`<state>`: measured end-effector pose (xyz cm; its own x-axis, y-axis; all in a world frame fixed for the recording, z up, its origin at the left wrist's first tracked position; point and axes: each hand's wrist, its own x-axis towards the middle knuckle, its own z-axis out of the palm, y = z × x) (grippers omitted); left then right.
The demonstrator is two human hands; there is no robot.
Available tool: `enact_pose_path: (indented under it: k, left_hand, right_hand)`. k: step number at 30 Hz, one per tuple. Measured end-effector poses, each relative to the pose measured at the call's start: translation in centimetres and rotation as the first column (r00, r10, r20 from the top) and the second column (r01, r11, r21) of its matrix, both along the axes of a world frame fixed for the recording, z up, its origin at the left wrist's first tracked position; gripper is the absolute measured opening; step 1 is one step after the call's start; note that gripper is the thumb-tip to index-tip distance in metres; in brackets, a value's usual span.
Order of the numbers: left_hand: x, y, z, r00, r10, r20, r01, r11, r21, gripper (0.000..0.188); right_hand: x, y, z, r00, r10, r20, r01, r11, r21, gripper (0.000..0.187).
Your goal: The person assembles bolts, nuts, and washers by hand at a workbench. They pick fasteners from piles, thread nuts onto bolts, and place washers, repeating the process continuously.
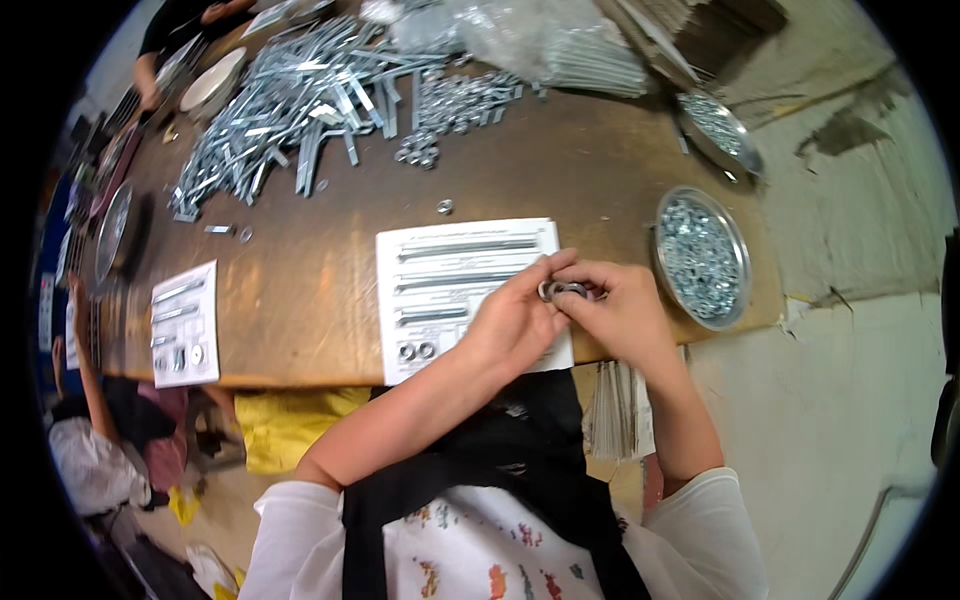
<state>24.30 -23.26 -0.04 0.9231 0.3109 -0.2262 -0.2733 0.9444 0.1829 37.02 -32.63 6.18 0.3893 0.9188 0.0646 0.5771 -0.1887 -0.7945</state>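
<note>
My two hands meet over the right edge of a white printed sheet (470, 365). My right hand (628, 312) pinches a few small round metal pieces, which look like nuts (560, 290). Cupped against the same pieces, my left hand (512, 318) is closed with its palm turned up; its fingertips are partly hidden. Metal rods (460, 280) lie crosswise on the sheet, one below another. Two nuts (416, 351) sit side by side at its lower left. Just above the sheet, a single nut (445, 207) rests on the table.
Long metal strips (290, 110) and many nuts (465, 100) are heaped at the back. Steel bowls of small hardware (702, 258) stand at the right, one farther back (718, 130). Another sheet (185, 325) lies left. Clear plastic bags (540, 35) are behind. Co-workers sit along the left.
</note>
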Motion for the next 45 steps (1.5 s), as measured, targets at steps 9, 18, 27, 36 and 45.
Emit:
enact_pose_path:
  k: [9, 18, 27, 36, 45]
  left_hand:
    - [-2.1, 0.0, 1.0, 0.984, 0.095, -0.151, -0.119, 0.980, -0.157, 0.047]
    - [-2.4, -0.1, 0.8, 0.974, 0.107, -0.198, -0.148, 0.967, -0.205, 0.055]
    - [-2.6, -0.6, 1.4, 0.972, 0.108, -0.207, -0.140, 0.980, -0.144, 0.053]
    - [-3.9, -0.7, 0.4, 0.995, 0.067, -0.078, -0.062, 0.996, 0.072, 0.035]
    - [-5.8, -0.5, 0.6, 0.977, -0.135, -0.164, 0.170, 0.962, 0.216, 0.052]
  right_hand:
    - [-4.2, 1.3, -1.5, 0.868, 0.047, 0.494, -0.154, 0.972, 0.179, 0.032]
    - [-3.9, 0.9, -1.0, 0.913, 0.022, 0.406, -0.117, 0.970, 0.211, 0.046]
    - [-4.0, 0.8, -2.6, 0.890, 0.015, 0.457, -0.146, 0.956, 0.253, 0.036]
    - [-3.9, 0.2, -2.9, 0.883, -0.019, 0.468, -0.128, 0.952, 0.279, 0.042]
    - [-1.5, -1.0, -0.6, 0.919, 0.208, -0.335, -0.203, 0.978, 0.051, 0.054]
